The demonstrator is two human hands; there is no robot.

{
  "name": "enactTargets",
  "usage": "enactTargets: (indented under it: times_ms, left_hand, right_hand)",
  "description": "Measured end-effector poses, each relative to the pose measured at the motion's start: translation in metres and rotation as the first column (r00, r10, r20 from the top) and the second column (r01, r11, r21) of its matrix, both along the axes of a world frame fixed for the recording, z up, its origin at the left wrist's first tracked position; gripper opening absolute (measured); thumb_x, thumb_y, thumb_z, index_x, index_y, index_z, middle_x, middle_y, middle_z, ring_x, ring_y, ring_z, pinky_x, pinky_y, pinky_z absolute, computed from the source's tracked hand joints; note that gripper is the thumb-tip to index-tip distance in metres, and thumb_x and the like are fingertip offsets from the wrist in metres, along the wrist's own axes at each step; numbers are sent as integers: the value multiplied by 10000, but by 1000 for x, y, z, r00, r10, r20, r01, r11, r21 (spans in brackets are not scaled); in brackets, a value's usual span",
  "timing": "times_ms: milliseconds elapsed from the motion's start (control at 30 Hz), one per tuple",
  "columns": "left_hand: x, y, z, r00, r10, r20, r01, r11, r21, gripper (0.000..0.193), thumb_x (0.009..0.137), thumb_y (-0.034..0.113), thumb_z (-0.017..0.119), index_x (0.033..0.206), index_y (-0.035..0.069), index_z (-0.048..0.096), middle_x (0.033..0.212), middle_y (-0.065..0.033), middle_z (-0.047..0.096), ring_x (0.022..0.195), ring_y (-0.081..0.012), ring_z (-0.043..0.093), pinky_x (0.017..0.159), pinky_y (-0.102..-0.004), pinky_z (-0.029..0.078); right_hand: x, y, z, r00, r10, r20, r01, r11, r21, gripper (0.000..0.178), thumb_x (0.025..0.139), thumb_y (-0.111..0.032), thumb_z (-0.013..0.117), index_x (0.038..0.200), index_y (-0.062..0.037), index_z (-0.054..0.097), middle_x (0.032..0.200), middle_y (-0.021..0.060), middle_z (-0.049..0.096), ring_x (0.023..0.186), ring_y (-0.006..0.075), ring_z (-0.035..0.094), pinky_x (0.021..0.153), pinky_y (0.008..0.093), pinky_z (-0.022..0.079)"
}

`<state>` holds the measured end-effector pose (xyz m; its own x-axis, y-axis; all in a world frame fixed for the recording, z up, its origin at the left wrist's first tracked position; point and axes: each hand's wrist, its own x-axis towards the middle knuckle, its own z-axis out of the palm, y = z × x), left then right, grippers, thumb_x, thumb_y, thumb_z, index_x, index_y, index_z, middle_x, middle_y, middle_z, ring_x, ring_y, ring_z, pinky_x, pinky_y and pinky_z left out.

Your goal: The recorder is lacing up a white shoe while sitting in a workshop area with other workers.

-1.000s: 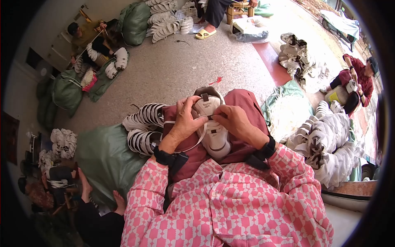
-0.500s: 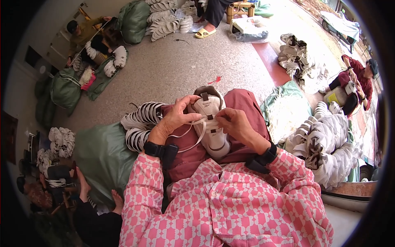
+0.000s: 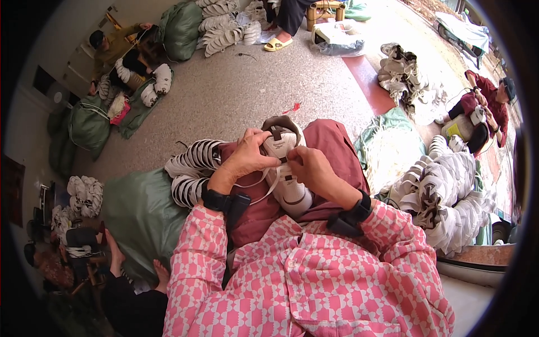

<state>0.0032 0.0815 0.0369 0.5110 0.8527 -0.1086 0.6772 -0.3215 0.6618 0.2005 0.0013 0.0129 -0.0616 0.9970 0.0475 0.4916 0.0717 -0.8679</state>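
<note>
Seen from above, resting on the lap between thighs in maroon trousers (image 3: 331, 140): a white sneaker (image 3: 293, 195) with a brown collar, toe toward the body and opening away from it. Curled around the sneaker's left side near the collar: left hand (image 3: 242, 160), grasping the shoe, thumb reaching across to the tongue. Bent in from the right: right hand (image 3: 315, 171), thumb and fingertips pinched together at the lacing; impossible to tell whether gripping the lace. Trailing loosely over the left thigh, below the left hand: white lace (image 3: 272, 189). Beside the left thigh: black-striped white shoe parts (image 3: 193, 158), next to a large green sack (image 3: 140, 208). To the right: a heap of white shoes (image 3: 443, 185). Ahead, on the speckled floor (image 3: 241, 95): a red scrap (image 3: 290, 108). Seated at far right: a co-worker in dark red (image 3: 496, 106).
</note>
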Motion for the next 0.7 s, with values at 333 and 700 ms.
enactTargets:
  times_ms: [333, 700]
  left_hand:
    - [-15, 17, -7, 945, -155, 287, 209, 963, -170, 702, 683, 229, 831, 1290, 4, 560, 1239, -136, 463, 1182, -253, 477, 1012, -313, 397]
    - [-4, 10, -9, 972, -60, 227, 85, 991, -102, 625, 643, 205, 823, 1193, -9, 617, 1151, -112, 532, 1093, -223, 540, 934, -302, 446]
  right_hand:
    - [3, -3, 6, 983, 74, -168, -97, 986, -134, 220, 925, -91, 578, 1091, 54, 583, 814, 67, 641, 608, 99, 599, 482, 240, 475]
    - [3, -3, 14, 912, -5, -410, -111, 960, -259, 169, 946, -118, 605, 1029, 28, 585, 718, 41, 614, 557, 84, 579, 459, 227, 470]
